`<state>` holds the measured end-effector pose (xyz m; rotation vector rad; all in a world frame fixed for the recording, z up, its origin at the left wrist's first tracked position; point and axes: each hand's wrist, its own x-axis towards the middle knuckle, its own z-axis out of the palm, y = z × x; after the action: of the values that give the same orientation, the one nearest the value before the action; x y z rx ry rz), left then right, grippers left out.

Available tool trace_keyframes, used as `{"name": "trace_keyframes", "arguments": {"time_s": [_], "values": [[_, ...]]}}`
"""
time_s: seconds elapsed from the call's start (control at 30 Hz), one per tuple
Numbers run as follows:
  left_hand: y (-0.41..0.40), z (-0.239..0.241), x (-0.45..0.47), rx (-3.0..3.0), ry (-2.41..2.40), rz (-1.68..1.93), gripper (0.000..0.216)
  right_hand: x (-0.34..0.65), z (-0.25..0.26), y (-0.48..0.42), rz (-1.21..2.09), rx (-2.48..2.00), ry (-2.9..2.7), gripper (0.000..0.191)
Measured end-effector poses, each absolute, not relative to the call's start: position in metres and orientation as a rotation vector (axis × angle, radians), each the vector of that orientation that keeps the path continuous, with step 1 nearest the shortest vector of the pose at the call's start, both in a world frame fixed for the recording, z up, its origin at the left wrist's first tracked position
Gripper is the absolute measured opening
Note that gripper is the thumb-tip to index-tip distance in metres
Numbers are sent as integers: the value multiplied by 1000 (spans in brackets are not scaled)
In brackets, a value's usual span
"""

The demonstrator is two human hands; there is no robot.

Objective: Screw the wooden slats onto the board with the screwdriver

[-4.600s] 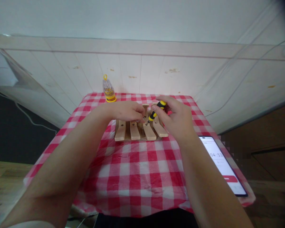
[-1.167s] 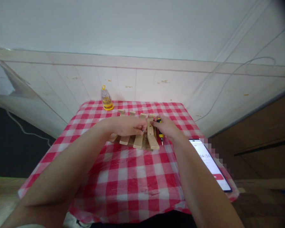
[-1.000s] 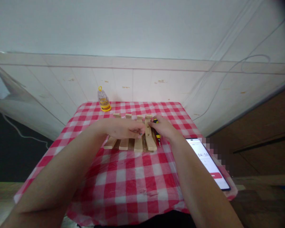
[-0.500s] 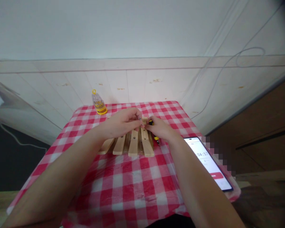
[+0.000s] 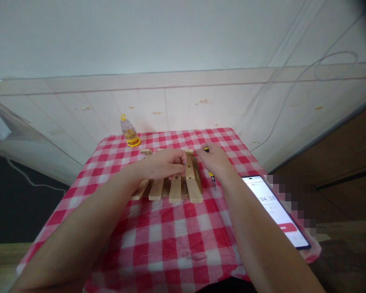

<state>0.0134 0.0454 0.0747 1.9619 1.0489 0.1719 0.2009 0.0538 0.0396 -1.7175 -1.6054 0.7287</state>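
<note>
My left hand [image 5: 166,163] reaches over a set of pale wooden slats [image 5: 175,191], its thumb and fingers pinched together near the slat second from the right. A tiny bluish glint shows at those fingertips, too small to name. Dark holes or screw heads dot the slats, and the hand covers part of them. Just right of the slats, my right hand [image 5: 215,159] is closed over the handle of a yellow and black screwdriver [image 5: 212,178]. The screwdriver's metal tip points toward me.
A red and white checked cloth [image 5: 171,236] covers the table. At the back left stands a clear cone-shaped case with a yellow base [image 5: 131,134], holding several bits. A phone [image 5: 276,207] showing a timer lies by the right edge. Behind the table is a panelled wall [image 5: 177,106].
My right hand has drawn away to the right from my left fingertips and closed over the screwdriver, which has shifted slightly. My left hand has come a little lower, still pinched.
</note>
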Motion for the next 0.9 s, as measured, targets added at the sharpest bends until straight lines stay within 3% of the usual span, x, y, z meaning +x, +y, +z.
{"name": "trace_keyframes", "arguments": {"time_s": [0.1,0.3,0.77,0.9], "values": [[47,71,13,1970,1033,204,11,203,50,45,717,-1568,-1507,15],[50,69,13,2116,966,223,17,202,50,37,970,-1176,-1848,12],[50,67,13,1992,985,470,19,212,49,39,966,-1176,-1932,14],[45,74,15,2074,1117,361,29,212,51,39,924,-1224,-1905,12]]}}
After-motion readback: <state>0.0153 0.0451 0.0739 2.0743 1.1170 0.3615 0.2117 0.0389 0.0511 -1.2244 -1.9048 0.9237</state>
